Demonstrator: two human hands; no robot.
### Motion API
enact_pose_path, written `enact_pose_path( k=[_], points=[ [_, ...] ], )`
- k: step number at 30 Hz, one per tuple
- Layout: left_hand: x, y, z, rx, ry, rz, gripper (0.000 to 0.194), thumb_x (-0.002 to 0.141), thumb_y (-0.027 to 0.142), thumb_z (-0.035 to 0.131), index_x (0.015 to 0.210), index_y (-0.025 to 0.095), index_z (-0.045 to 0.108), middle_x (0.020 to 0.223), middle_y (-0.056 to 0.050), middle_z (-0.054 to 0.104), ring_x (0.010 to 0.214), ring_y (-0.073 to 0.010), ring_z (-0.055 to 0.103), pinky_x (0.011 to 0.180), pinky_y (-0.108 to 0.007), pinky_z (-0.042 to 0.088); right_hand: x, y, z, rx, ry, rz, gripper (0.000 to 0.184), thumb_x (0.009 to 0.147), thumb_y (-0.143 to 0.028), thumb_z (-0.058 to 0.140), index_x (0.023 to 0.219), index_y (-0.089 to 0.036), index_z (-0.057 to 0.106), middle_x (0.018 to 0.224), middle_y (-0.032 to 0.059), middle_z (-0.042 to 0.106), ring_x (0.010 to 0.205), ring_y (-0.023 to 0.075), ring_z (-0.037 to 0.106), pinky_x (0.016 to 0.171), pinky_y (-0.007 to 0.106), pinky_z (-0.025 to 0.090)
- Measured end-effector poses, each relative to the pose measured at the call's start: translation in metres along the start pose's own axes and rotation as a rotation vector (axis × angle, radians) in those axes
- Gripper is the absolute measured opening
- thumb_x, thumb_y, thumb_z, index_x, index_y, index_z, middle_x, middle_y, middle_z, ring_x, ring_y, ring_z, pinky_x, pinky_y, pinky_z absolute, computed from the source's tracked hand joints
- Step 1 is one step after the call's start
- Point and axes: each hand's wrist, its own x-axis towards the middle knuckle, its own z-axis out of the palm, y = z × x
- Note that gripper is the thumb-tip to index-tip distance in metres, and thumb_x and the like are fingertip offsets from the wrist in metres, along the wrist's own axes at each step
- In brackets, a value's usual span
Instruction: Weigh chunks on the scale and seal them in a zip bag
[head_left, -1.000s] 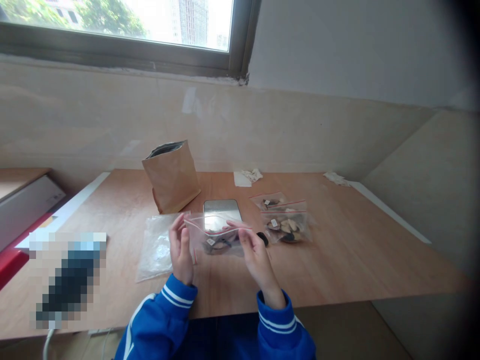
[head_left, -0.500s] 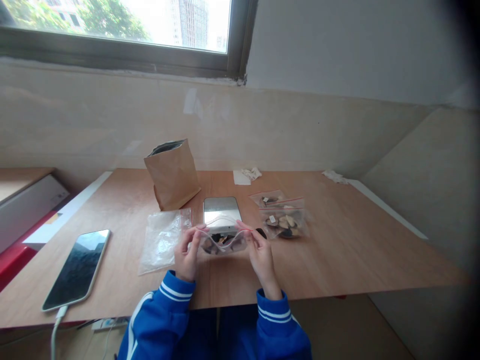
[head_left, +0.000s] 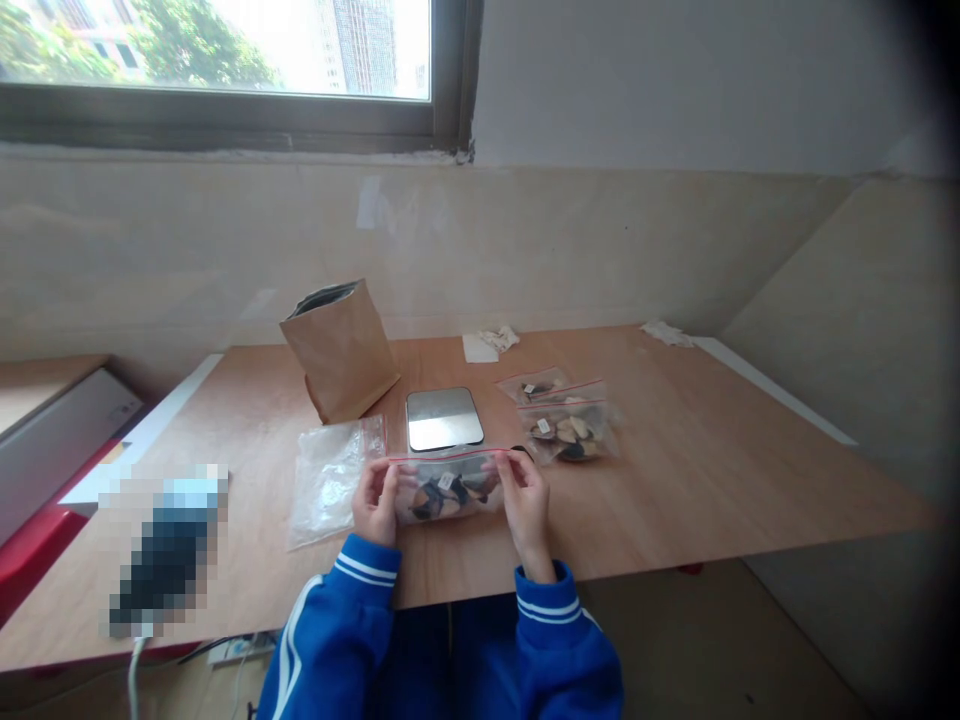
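Near the table (head_left: 675, 480) edge, left hand (head_left: 375, 503) and right hand (head_left: 527, 500) are each pinching an end of the plastic bag (head_left: 448, 487), fingers closed on it.

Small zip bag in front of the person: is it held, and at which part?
Yes. Both hands hold the zip bag at its top corners: left hand, right hand.

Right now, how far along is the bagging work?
Done: two filled bags lie right of the scale. In hand: left hand and right hand pinch a third filled bag along its top strip. Left: empty bags remain beside it.
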Motion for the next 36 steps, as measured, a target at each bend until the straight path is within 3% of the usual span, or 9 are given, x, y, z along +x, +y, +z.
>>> enact_pose_path(
  k=[6,12,19,24,36],
  points=[
    [-0.004,0.002,0.001,0.020,-0.012,-0.005,0.031,0.081,0.047,0.064,0.086,0.017,0.060,0.075,-0.005,0.072,0.059,-0.0176,0.067,0.063,-0.031,0.053,0.000,0.008,0.000,-0.020,0.064,-0.009,0.042,0.082,-0.057,0.059,0.084,-0.016,0.064,0.076,0.0081,0.072,0.066,0.0196,0.067,0.062,0.031,0.054],
    [0.000,-0.003,-0.006,0.185,0.037,0.072,0.030,0.080,0.047,0.065,0.080,0.017,0.065,0.076,-0.005,0.072,0.071,-0.0190,0.068,0.065,-0.030,0.052,-0.002,0.006,-0.004,-0.119,-0.070,-0.067,0.045,0.093,-0.053,0.043,0.104,-0.017,0.067,0.086,0.0079,0.073,0.068,0.0179,0.065,0.061,0.028,0.051],
    [0.001,-0.002,-0.005,0.183,0.059,0.063,0.033,0.078,0.050,0.066,0.079,0.017,0.067,0.074,-0.005,0.071,0.070,-0.0180,0.066,0.063,-0.028,0.050,-0.006,-0.003,-0.006,-0.047,-0.126,-0.027,0.044,0.094,-0.052,0.040,0.102,-0.017,0.066,0.091,0.0094,0.072,0.071,0.0189,0.066,0.059,0.028,0.052],
    [0.000,-0.003,-0.004,0.161,0.029,0.059,0.032,0.079,0.049,0.065,0.081,0.017,0.067,0.076,-0.006,0.072,0.073,-0.0188,0.067,0.064,-0.029,0.051,-0.005,0.001,-0.005,-0.078,-0.060,-0.046,0.043,0.092,-0.054,0.041,0.092,-0.018,0.064,0.085,0.0087,0.072,0.076,0.0209,0.066,0.065,0.031,0.052],
    [-0.007,0.000,-0.004,0.227,0.038,0.065,0.032,0.081,0.048,0.063,0.083,0.017,0.068,0.078,-0.005,0.070,0.075,-0.0182,0.066,0.066,-0.028,0.051,-0.001,0.005,-0.004,-0.060,0.072,-0.072,0.034,0.089,-0.049,0.053,0.090,-0.016,0.061,0.082,0.0079,0.070,0.074,0.0188,0.066,0.071,0.032,0.052]
  ],
)
